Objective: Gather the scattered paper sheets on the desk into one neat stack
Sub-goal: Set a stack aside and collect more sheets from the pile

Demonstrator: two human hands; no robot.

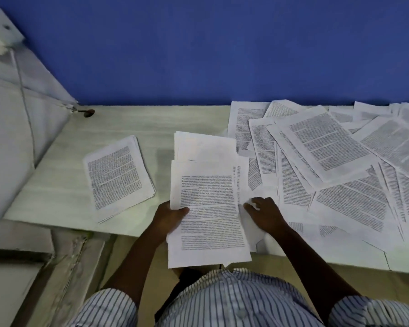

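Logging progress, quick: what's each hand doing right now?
Left hand: closed on the held bundle of sheets.
Right hand: open, fingers resting on scattered sheets.

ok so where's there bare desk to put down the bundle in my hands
Bare desk lies behind the small stack, along the blue wall, and between that stack and the held bundle. The scattered sheets crowd the right side.

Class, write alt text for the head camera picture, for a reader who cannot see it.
A person's left hand holds a bundle of printed sheets over a pale desk, while the right hand reaches onto scattered overlapping pages at right. A small stack lies at left, before a blue wall.
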